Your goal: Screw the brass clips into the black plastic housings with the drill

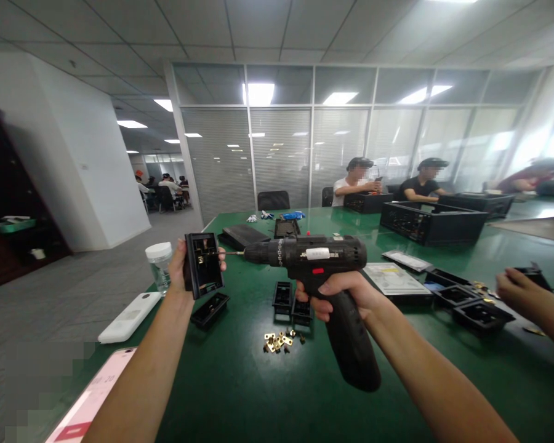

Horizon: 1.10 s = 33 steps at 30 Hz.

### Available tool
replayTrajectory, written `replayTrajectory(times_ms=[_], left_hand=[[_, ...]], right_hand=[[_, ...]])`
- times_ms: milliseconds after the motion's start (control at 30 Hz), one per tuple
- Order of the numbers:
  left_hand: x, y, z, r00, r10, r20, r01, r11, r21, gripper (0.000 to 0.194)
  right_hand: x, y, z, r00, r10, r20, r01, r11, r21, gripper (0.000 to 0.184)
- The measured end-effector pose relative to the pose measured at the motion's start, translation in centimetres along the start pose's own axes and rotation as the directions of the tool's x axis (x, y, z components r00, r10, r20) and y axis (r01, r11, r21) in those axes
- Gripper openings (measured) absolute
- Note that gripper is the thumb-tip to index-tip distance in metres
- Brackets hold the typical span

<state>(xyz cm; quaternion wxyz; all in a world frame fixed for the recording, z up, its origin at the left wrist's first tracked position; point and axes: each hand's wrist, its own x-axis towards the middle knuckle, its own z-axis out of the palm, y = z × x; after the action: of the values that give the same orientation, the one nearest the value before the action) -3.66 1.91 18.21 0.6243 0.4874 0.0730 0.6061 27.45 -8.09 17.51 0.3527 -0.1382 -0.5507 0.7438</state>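
Observation:
My right hand (344, 292) is wrapped round the grip of a black cordless drill (325, 252), which points left. My left hand (179, 271) holds a black plastic housing (204, 264) upright, its hollow side turned toward the drill. The thin bit (231, 253) reaches the housing's right edge; whether its tip touches a screw inside is hard to make out. Small brass-coloured parts show inside the housing. Below the drill, brass plates and dark screws (279, 342) lie in a loose pile. More black housings (283, 298) rest on the table behind the pile, and another housing (210, 311) lies beneath my left hand.
On the left stand a lidded clear jar (159, 267), a white device (129, 317) and a pink-screened phone (92, 394). To the right, another person's hand (526, 292) holds a dark part near more housings (482, 315). Black cases (434, 221) stand farther back on the green table (240, 394).

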Motion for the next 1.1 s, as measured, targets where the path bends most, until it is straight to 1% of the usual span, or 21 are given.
replayTrajectory(times_ms=[100,300,433,533,633,800,933,1100], left_hand=[[0.0,0.0,0.1,1.0,0.001,-0.018,-0.001,1.0,0.008,0.056],[0.1,-0.1,0.0,1.0,0.014,-0.021,-0.014,0.999,0.032,0.055],[0.1,-0.1,0.1,0.999,0.017,-0.045,-0.016,0.999,0.033,0.057],[0.0,0.0,0.5,0.997,0.021,-0.07,-0.018,0.999,0.035,0.057],[-0.1,0.1,0.8,0.995,0.024,-0.092,-0.02,0.999,0.045,0.057],[-0.1,-0.1,0.6,0.999,0.009,-0.051,-0.006,0.997,0.072,0.053],[0.0,-0.2,0.3,0.999,-0.003,-0.045,0.006,0.998,0.07,0.054],[0.1,-0.1,0.2,1.0,0.0,-0.018,0.001,0.998,0.062,0.052]], right_hand=[[0.0,0.1,-0.3,1.0,-0.003,0.014,0.003,1.0,0.006,0.033],[-0.1,0.0,-0.1,1.0,-0.008,0.03,0.007,1.0,0.026,0.032],[-0.1,-0.1,0.2,1.0,-0.01,0.018,0.009,0.999,0.03,0.03],[-0.1,-0.1,0.3,1.0,-0.018,0.012,0.018,0.999,0.028,0.026],[-0.1,-0.1,0.4,1.0,-0.014,-0.001,0.014,1.0,0.026,0.027],[-0.2,-0.2,0.4,1.0,-0.013,-0.026,0.013,1.0,0.017,0.027],[-0.3,-0.4,0.6,1.0,-0.01,-0.015,0.01,1.0,-0.019,0.026],[-0.2,-0.4,0.7,1.0,-0.015,-0.011,0.015,0.999,-0.035,0.024]])
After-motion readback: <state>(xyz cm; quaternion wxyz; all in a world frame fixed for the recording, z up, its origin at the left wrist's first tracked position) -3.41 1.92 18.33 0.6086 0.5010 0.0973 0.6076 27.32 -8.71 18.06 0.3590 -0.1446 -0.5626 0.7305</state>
